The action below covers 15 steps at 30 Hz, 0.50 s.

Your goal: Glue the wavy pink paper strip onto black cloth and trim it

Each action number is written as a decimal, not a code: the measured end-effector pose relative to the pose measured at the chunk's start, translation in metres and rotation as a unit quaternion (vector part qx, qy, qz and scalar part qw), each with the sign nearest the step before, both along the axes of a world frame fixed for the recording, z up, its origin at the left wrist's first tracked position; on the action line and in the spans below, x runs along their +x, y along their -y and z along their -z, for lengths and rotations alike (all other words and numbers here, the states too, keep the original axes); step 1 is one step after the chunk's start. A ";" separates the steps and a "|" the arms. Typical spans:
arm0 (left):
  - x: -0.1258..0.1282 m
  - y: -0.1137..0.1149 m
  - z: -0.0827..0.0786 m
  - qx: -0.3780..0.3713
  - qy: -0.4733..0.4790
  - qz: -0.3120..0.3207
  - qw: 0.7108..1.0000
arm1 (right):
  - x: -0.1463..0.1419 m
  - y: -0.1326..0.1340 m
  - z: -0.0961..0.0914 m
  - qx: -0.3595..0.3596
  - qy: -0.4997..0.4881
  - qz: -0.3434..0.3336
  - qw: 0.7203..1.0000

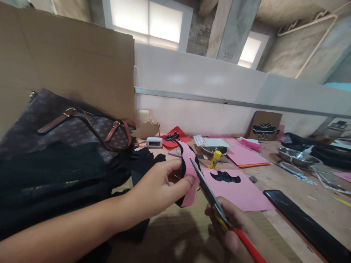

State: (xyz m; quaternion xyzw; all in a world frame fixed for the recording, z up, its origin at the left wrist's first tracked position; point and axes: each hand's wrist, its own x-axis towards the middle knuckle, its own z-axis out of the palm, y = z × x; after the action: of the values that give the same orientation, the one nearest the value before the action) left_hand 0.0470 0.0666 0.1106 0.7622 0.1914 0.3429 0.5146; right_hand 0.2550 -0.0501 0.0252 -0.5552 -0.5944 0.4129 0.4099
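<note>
Between the thumb and fingers of my left hand [161, 186] is a curved pink paper piece [189, 160] with a black layer showing along its edges. My right hand [233, 223] grips a pair of scissors [210, 195] with red and yellow handles. The blades point up and to the left, and their tip lies over the pink piece; whether they touch it I cannot tell. Behind the scissors, a pink sheet [246, 199] with a wavy black shape [225, 177] on it lies on the table.
A yellow glue stick [215, 159] stands behind the sheet. To the right lies a long black glossy object [304, 223]. Black fabric [68, 175] and a brown handbag [57, 113] fill the left. Metal bowls [298, 156], pink paper [246, 153] and a white timer [154, 142] sit farther back.
</note>
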 end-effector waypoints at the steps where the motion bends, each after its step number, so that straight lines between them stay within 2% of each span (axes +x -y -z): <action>1: 0.000 0.001 0.000 0.000 0.001 0.000 1.000 | -0.001 0.000 -0.001 -0.001 -0.001 0.000 1.000; 15: 0.000 0.007 0.001 -0.055 -0.004 0.044 0.998 | -0.014 -0.005 0.012 0.024 -0.022 0.072 0.997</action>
State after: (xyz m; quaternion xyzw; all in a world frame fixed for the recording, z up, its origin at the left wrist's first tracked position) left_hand 0.0472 0.0593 0.1096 0.7417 0.1788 0.3057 0.5696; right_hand 0.2408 -0.0448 0.0134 -0.5772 -0.5535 0.3798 0.4650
